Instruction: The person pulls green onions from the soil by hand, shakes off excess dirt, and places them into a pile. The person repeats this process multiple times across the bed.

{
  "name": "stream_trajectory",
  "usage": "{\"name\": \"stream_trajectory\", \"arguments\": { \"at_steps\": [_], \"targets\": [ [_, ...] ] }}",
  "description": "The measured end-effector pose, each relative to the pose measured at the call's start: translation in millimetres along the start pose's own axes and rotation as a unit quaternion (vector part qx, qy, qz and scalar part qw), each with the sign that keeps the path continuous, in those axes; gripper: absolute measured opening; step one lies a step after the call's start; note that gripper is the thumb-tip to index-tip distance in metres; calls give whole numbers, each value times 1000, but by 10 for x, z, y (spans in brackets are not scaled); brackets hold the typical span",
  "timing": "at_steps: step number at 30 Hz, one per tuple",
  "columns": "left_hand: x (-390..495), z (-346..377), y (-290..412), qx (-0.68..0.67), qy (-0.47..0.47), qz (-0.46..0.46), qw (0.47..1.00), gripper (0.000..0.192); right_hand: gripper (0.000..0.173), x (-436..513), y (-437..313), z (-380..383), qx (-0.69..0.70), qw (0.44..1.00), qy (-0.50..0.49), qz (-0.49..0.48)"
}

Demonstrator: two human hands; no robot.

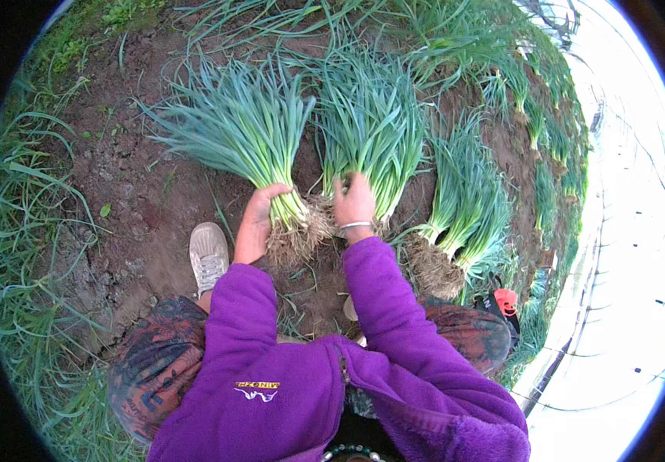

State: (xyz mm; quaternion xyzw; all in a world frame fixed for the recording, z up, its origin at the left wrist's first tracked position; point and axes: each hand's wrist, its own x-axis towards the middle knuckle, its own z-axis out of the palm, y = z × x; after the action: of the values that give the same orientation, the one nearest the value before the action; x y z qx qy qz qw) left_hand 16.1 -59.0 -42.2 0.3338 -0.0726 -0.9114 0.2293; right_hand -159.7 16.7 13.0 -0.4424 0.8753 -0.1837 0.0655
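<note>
My left hand [258,211] is wrapped around the pale lower stalks of a thick bunch of flat-leaved allium greens [245,124], likely garlic greens or leeks. Brown fibrous roots [295,239] hang below the grip, and the leaves fan up and to the left. Beside it on the right, a second large heap of the same greens [370,115] lies on the soil. My right hand [355,202], with a light bracelet at the wrist, is at the base of this heap, fingers bent against the stalks. Whether they grip any stalk is hidden.
Farther right lie bundles of greens [468,190] with roots towards me. Bare brown soil [130,190] stretches left, bordered by growing plants [26,242]. Smaller bundles [543,167] line the right side near white sheeting [627,242]. A black item with a red part [505,301] sits by my right knee.
</note>
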Motion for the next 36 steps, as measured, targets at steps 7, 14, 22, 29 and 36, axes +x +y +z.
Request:
{"name": "stream_trajectory", "arguments": {
  "at_steps": [7, 14, 22, 29, 36],
  "targets": [
    [68, -90, -5, 91, 38, 71, 993, 20, 33, -41, 486, -3, -171, 962, -187, 99],
    [186, -337, -452, -6, 0, -52, 999, 18, 25, -215, 10, 162, 34, 973, -226, 24],
    [24, -373, -470, -15, 18, -57, 998, 23, 28, -515, 43, 404, 9, 943, -314, -112],
    [35, -28, -64, 86, 27, 91, 992, 23, 34, -124, 101, 96, 125, 961, -241, 48],
    [75, -8, 87, 172, 69, 115, 976, 24, 34, 305, 348, 45, -219, 942, -220, 125]
  ]
}}
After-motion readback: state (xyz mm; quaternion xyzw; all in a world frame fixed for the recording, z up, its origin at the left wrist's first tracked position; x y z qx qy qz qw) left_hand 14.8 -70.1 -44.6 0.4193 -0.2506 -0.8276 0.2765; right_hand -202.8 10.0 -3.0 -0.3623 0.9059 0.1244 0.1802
